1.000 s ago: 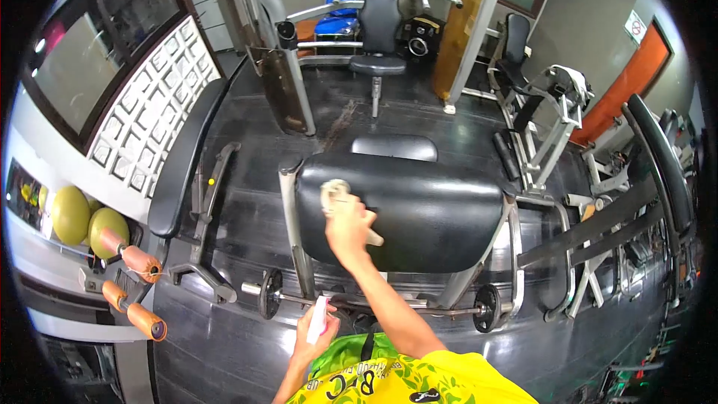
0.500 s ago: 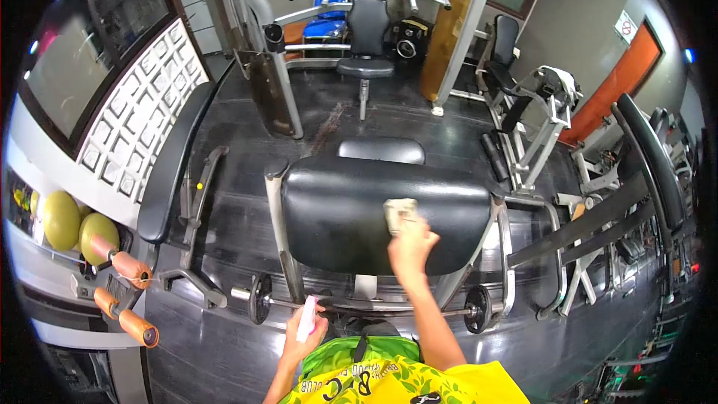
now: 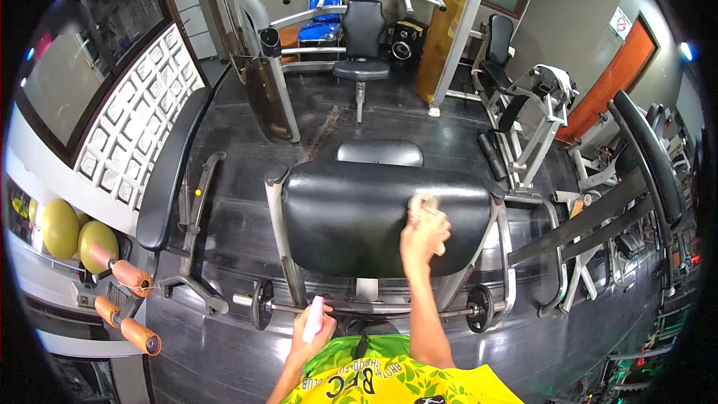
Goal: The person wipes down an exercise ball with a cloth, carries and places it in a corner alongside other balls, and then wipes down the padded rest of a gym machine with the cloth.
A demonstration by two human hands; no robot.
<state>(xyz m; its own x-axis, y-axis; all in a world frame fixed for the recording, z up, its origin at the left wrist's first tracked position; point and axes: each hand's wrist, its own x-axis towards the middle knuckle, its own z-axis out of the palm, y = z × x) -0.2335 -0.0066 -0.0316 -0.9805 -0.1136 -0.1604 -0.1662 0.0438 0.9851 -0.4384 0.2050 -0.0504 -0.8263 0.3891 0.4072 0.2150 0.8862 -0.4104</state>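
Observation:
My right hand (image 3: 424, 236) is closed on a pale, bunched cloth (image 3: 425, 201) and presses it against the black padded bench cushion (image 3: 348, 213), right of its middle. The cushion looks smooth and shiny, on a grey metal frame. Low in the view, in front of my body, my left hand (image 3: 318, 331) is wrapped round a white-and-pink bottle (image 3: 314, 318), held upright and tilted; its lower part is hidden by my fingers. Just beyond that hand lies a barbell (image 3: 374, 307) with a small black plate at each end, under the cushion's near edge.
A smaller black pad (image 3: 381, 153) sits behind the cushion. A long bench (image 3: 170, 172) and orange foam rollers (image 3: 138, 331) stand left. On the right are a sloped bench (image 3: 649, 161) and other machines. A seated press machine (image 3: 364, 30) stands at the back, over dark flooring (image 3: 247, 217).
My right hand has slid the cloth rightward and slightly nearer across the cushion. My left hand keeps the bottle in nearly the same place.

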